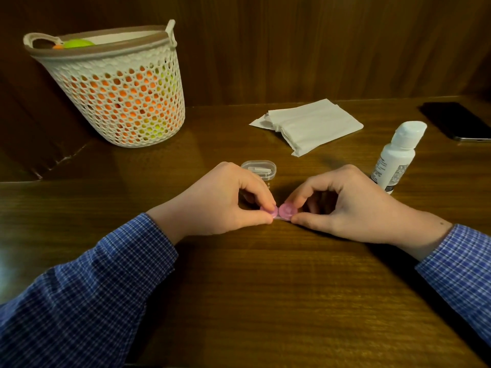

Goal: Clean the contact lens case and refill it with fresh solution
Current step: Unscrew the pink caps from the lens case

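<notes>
A small pink plastic contact lens case (282, 212) with two round caps lies flat on the dark brown wooden table (265, 288), near its middle. The left hand (220, 201) pinches the case's left cap between thumb and curled forefinger; the right hand (342, 205) pinches the right cap the same way. Both hands rest on the tabletop, and the fingers hide most of the left cap.

Just behind the hands, partly hidden by the left knuckles, stands a small clear plastic box (259, 170) with something pale inside. To the right, just beside the right hand, a white plastic solution bottle (396, 156) with a white cap and printed label stands upright, leaning in the wide lens. Further back lies a stack of folded white paper tissues (310, 126). A black smartphone (457, 120) lies flat at the far right edge. At the back left, well apart from the case, stands a cream perforated plastic basket (125, 96) with rope handles, holding orange and lime-green objects. Both forearms wear blue checked shirt sleeves (87, 296).
</notes>
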`<move>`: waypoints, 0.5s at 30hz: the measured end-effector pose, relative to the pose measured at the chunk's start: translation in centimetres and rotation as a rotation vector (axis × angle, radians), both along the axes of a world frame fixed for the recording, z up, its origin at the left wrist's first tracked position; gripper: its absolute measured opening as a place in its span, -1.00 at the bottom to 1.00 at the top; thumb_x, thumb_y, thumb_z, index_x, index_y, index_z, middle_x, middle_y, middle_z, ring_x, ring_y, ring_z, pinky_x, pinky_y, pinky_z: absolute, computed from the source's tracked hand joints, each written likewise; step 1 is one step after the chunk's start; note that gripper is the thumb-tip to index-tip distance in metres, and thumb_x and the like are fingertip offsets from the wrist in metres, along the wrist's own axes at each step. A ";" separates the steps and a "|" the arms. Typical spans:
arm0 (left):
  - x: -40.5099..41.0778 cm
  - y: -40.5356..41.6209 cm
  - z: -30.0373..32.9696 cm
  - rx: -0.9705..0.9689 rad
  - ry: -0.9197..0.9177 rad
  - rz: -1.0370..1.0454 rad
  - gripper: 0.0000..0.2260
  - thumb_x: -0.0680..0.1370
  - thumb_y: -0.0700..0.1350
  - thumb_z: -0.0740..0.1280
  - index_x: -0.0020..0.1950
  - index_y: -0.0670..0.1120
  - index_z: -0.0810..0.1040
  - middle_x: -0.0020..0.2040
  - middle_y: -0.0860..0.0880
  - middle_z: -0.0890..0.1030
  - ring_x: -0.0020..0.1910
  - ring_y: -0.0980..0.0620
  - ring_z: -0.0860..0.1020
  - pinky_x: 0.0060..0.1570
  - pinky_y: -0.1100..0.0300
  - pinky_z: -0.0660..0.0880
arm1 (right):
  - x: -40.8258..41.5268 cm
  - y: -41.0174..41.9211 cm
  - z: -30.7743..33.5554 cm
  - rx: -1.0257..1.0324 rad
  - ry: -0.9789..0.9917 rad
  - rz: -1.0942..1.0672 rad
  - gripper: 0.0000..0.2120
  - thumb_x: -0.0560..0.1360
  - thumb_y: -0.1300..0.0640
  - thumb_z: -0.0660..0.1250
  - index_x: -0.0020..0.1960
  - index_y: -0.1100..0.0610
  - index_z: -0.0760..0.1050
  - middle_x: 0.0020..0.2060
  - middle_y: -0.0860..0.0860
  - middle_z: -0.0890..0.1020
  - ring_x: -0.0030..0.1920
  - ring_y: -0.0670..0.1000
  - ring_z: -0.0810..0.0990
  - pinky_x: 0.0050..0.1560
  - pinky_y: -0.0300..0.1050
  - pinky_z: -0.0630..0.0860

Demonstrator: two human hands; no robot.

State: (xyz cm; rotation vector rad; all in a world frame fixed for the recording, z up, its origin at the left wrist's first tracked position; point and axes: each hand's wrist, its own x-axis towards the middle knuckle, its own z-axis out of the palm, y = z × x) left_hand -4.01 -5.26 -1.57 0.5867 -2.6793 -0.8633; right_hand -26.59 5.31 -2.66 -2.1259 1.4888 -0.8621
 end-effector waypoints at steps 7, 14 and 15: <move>0.0 0.0 -0.1 0.000 0.005 0.013 -0.85 0.49 -0.07 0.55 0.05 0.02 0.76 0.00 0.16 0.74 0.05 0.28 0.66 0.09 0.35 0.58 | 0.4 0.0 0.0 0.034 -0.002 -0.003 -0.73 0.40 -0.13 0.48 0.05 -0.07 0.72 -0.07 -0.16 0.75 -0.06 -0.04 0.71 -0.06 0.05 0.66; 0.0 0.0 -0.1 0.029 0.010 0.038 -0.86 0.48 -0.07 0.56 0.03 0.04 0.76 0.01 0.17 0.75 0.04 0.28 0.67 0.10 0.29 0.60 | 0.1 -0.2 -0.4 0.091 -0.067 -0.043 -0.77 0.41 -0.01 0.54 0.06 -0.11 0.64 -0.08 -0.19 0.69 -0.11 -0.08 0.64 -0.11 -0.10 0.63; 0.0 0.0 -0.1 0.037 0.012 0.042 -0.86 0.48 -0.08 0.57 0.03 0.04 0.76 0.00 0.17 0.75 0.04 0.27 0.67 0.09 0.27 0.61 | 0.1 -0.2 -0.4 0.099 -0.089 -0.048 -0.72 0.41 0.02 0.56 0.09 -0.09 0.61 -0.07 -0.18 0.69 -0.13 -0.08 0.65 -0.14 -0.12 0.64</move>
